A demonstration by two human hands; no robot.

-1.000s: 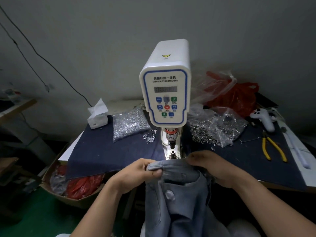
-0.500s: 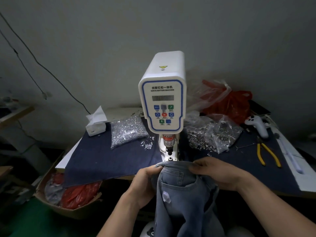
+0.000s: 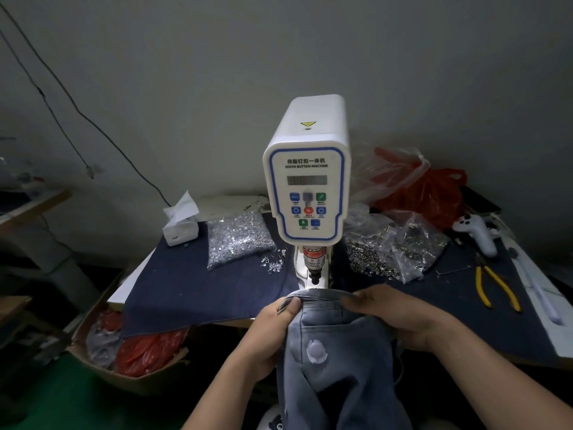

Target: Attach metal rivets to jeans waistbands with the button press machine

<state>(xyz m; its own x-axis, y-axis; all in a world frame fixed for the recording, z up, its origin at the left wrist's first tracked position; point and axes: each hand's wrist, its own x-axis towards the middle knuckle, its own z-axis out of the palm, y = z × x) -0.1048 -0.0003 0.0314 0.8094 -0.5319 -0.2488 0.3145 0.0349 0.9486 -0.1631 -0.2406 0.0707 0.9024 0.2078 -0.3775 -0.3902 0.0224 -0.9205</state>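
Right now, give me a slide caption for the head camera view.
Both hands, left and right, hold a jeans waistband under the servo button machine.

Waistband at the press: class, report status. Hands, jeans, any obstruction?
Left hand and right hand both grip the waistband. Jeans hang below the table edge, waistband just before the press head. No obstruction visible.

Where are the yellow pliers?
In the head view, the yellow pliers lie on the dark blue cloth at the table's right side, right of the bags of metal rivets and in front of the white controller.
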